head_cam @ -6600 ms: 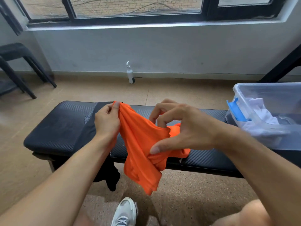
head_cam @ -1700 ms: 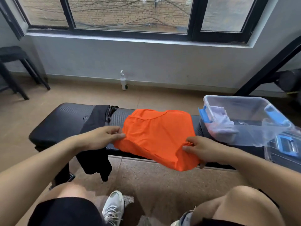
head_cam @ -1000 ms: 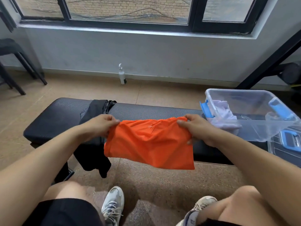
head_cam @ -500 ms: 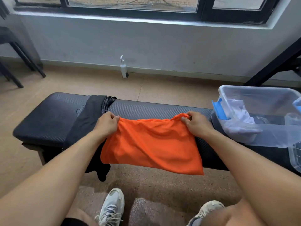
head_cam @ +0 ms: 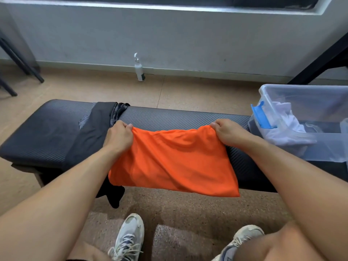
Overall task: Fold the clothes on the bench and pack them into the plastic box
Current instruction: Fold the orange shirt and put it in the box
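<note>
The orange garment [head_cam: 170,161] lies across the middle of the padded surface [head_cam: 180,117], its far edge lifted a little and its near edge hanging just over the near side toward the floor. It looks doubled over already, which would explain why it forms a compact panel rather than a full shirt shape; holding it by the two far corners keeps that edge taut and straight, presumably so the next fold lands square.

The left hand [head_cam: 119,137] grips the far left corner, fingers curled under and thumb pressing the cloth from above. The right hand [head_cam: 228,133] does the same at the far right corner, knuckles up, fingertips tucked round the bunched edge. Neither hand is open; both are closed on the orange cloth and hold nothing else.

A black garment [head_cam: 92,136] is draped over the surface just left of the orange one, its tail trailing down the near side, apparently waiting its turn. At the right end stands the plastic box [head_cam: 308,95], clear-walled with a blue latch [head_cam: 260,116], placed within easy reach. A white garment [head_cam: 288,129] already sits inside it, so I judge the packing to be partly done.
</note>
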The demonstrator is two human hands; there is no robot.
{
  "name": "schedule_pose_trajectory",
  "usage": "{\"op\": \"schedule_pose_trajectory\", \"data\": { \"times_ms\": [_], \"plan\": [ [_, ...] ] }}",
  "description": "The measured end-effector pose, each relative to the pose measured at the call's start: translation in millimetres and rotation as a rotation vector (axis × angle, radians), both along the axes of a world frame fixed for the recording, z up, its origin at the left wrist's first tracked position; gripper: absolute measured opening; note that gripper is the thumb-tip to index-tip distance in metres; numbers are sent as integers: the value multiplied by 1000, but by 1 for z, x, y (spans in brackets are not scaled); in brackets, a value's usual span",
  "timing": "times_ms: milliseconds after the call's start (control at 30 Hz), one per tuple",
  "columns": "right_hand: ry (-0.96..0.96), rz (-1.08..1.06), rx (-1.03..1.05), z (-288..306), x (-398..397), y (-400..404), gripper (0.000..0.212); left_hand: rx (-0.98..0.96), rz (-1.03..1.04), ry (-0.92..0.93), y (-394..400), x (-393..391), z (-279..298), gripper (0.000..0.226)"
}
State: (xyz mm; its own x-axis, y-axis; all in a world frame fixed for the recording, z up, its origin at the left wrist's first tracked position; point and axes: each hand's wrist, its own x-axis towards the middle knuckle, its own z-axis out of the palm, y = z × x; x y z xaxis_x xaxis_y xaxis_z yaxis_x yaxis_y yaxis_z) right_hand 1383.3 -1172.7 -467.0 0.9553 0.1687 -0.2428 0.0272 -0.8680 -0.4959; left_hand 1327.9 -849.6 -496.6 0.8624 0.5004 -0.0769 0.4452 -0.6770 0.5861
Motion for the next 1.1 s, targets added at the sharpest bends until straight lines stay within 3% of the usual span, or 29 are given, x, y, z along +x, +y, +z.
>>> {"op": "schedule_pose_trajectory", "data": {
  "times_ms": [133,300,400,533,600,667,733,867,967,1033,1100],
  "plan": [
    [-56,-58,-188,-7,1,4,41,-4,-10,-11,-1,-3,0,25],
    [-17,-65,-79,0,0,5,67,-15,-123,-3,-5,-8,4,43],
    [28,-33,-93,-7,-1,3,54,-16,-185,-1,-7,-10,5,56],
    [59,-298,419,-5,-3,3,16,-18,-202,-97,-10,-10,7,59],
    [-27,-451,519,-7,0,-1,21,44,-235,-177,-17,-11,12,57],
    [-123,-499,448,-9,1,-5,32,96,-315,-253,-30,-13,19,52],
    [-97,-492,371,-9,-1,-10,45,147,-451,-265,-45,-15,20,47],
    [23,-394,250,-6,-1,-15,60,265,-599,-90,-58,-17,8,42],
    [135,-351,156,0,-5,-19,86,324,-551,20,-53,-15,4,40],
    [214,-297,30,8,-11,-24,72,332,-491,22,-48,-14,4,40],
    [265,-252,-5,9,-13,-29,73,319,-419,44,-45,-12,6,48]
  ]
}}
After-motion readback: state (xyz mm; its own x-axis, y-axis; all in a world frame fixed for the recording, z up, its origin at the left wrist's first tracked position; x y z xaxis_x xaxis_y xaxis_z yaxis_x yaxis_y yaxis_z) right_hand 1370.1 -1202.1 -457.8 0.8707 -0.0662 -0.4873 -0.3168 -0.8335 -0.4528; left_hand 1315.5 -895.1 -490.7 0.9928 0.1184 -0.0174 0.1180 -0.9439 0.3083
